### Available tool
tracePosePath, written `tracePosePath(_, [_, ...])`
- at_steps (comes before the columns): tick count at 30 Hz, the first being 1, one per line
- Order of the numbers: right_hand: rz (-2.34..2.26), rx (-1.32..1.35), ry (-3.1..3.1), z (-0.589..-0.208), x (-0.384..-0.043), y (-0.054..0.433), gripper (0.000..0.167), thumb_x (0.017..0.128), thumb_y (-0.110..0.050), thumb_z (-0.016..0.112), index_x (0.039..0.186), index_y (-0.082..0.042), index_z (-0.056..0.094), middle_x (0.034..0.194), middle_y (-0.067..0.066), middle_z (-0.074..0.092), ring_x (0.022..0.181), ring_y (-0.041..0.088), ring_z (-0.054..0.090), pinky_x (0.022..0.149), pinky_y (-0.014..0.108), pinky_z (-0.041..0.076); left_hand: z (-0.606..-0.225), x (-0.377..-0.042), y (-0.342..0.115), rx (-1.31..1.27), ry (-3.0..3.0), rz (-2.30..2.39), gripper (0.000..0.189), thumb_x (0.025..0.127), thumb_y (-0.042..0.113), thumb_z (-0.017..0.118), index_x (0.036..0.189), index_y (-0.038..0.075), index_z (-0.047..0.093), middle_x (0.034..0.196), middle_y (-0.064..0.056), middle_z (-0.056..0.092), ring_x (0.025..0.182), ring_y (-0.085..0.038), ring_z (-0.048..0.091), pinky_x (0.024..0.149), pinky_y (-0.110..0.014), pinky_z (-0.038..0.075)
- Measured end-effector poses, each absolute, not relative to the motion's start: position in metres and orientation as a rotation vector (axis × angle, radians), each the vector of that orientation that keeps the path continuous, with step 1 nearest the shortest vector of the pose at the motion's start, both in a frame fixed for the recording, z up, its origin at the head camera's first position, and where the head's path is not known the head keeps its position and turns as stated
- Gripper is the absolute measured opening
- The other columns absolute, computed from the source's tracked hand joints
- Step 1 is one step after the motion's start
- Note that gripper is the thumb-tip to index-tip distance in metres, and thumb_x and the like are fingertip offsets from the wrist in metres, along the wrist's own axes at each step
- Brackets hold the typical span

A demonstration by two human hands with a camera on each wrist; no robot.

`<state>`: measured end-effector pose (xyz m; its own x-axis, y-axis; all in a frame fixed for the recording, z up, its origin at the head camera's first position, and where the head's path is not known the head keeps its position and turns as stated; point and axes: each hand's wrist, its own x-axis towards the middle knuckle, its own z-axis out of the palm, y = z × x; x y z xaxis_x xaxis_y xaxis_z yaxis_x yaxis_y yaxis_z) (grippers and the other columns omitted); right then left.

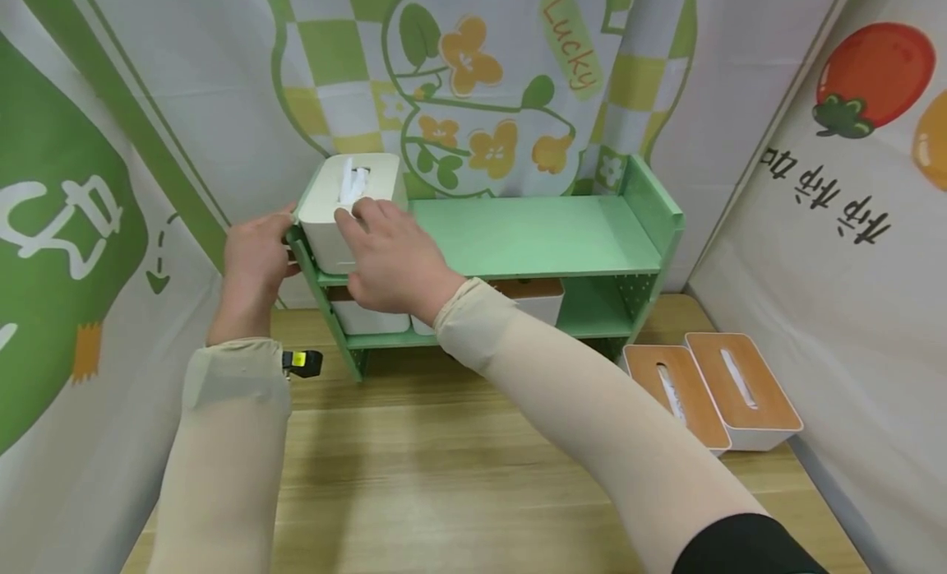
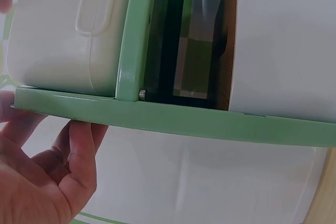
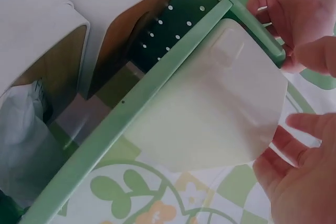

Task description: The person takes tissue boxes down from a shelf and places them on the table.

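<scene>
A cream tissue box [image 1: 380, 173] with white tissue [image 1: 353, 182] poking from its top sits at the left end of the upper board of a green shelf [image 1: 533, 229]. My left hand [image 1: 255, 253] holds the upper edge of the left side panel [image 2: 178, 116], its fingers against the outer face beside the box. My right hand [image 1: 395, 257] reaches over the front of the box; in the right wrist view its fingertips [image 3: 268, 166] are right at the box's top edge. The fingers are loosely bent, not wrapped round the box.
White tissue boxes with brown wooden lids [image 1: 543, 293] stand on the lower board, partly hidden by my right hand. Two more wood-lidded tissue boxes [image 1: 747, 381] stand on the wooden table [image 1: 444, 475] at the right. Printed cloth [image 1: 510, 89] hangs behind the shelf.
</scene>
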<state>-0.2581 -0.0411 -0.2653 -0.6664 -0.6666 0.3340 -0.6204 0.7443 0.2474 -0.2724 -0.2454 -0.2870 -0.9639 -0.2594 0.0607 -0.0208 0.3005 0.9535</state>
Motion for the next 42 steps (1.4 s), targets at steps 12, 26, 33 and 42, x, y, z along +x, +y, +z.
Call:
tracePosePath(12, [-0.354, 0.816, -2.615, -0.26, -0.249, -0.037, 0.053, 0.096, -0.039, 0.042, 0.148, -0.028, 0.042, 0.126, 0.003, 0.042, 0.103, 0.02, 0.045, 0.089, 0.039, 0.038, -0.285, -0.27, -0.245, 0.239, -2.359, -1.758, 0.044, 0.107, 0.044, 0.04, 0.145, 0.025, 0.051, 0.15, 0.01, 0.045, 0.1, -0.019, 0.064, 0.076, -0.025, 0.056])
tracePosePath(26, [-0.359, 0.853, -2.583, -0.27, -0.243, -0.037, 0.064, 0.094, -0.038, 0.047, 0.156, -0.032, 0.029, 0.138, 0.01, 0.038, 0.112, 0.027, 0.043, 0.095, 0.039, 0.04, -0.286, -0.271, -0.244, 0.259, -2.343, -1.803, 0.043, 0.106, 0.046, 0.043, 0.143, 0.026, 0.054, 0.148, 0.01, 0.048, 0.108, -0.025, 0.063, 0.08, -0.028, 0.055])
tracePosePath(33, [-0.347, 0.803, -2.571, -0.27, -0.236, -0.028, 0.061, 0.092, -0.036, 0.051, 0.151, -0.031, 0.034, 0.132, 0.01, 0.04, 0.105, 0.027, 0.044, 0.091, 0.039, 0.041, -0.286, -0.271, -0.244, 0.258, -2.33, -1.815, 0.044, 0.106, 0.046, 0.042, 0.144, 0.025, 0.053, 0.149, 0.007, 0.047, 0.114, -0.029, 0.061, 0.082, -0.029, 0.056])
tracePosePath(42, [-0.28, 0.73, -2.561, -0.272, -0.229, -0.011, 0.051, 0.089, -0.033, 0.055, 0.139, -0.027, 0.042, 0.125, 0.012, 0.042, 0.101, 0.031, 0.045, 0.085, 0.04, 0.044, -0.286, -0.269, -0.244, 0.25, -2.347, -1.809, 0.042, 0.106, 0.047, 0.04, 0.143, 0.03, 0.052, 0.148, 0.006, 0.049, 0.113, -0.027, 0.06, 0.088, -0.035, 0.053])
